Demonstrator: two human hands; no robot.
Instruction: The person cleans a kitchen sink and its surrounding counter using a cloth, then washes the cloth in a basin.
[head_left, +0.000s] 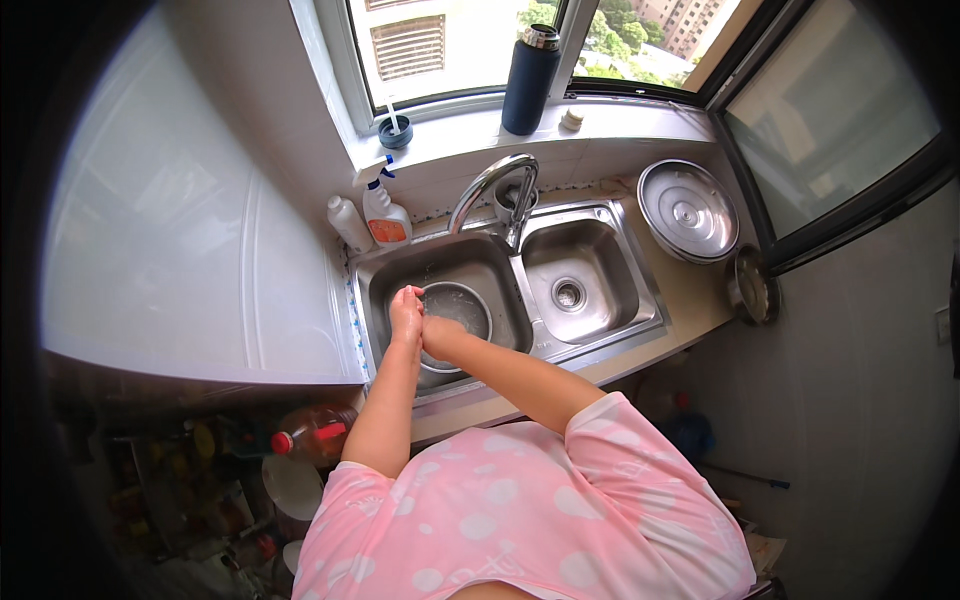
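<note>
My left hand (407, 315) and my right hand (441, 335) touch each other over the larger, left basin of a steel double sink (501, 271). Both look wet, and no object shows in either. Below them a round metal bowl (469, 304) with water in it stands in the basin; my hands and forearms hide part of it. A curved chrome faucet (487, 184) rises behind the basins, its spout end towards the left basin. Whether water runs from it cannot be told. The right basin (581, 281) shows its drain strainer.
A spray bottle (386, 214) and a white bottle (349, 223) stand at the back left. On the windowsill are a dark blue flask (531, 82) and a lid (395, 132). A pot with a metal lid (686, 210) and a metal pan (752, 286) are at the right. A window sash (832, 127) projects inward.
</note>
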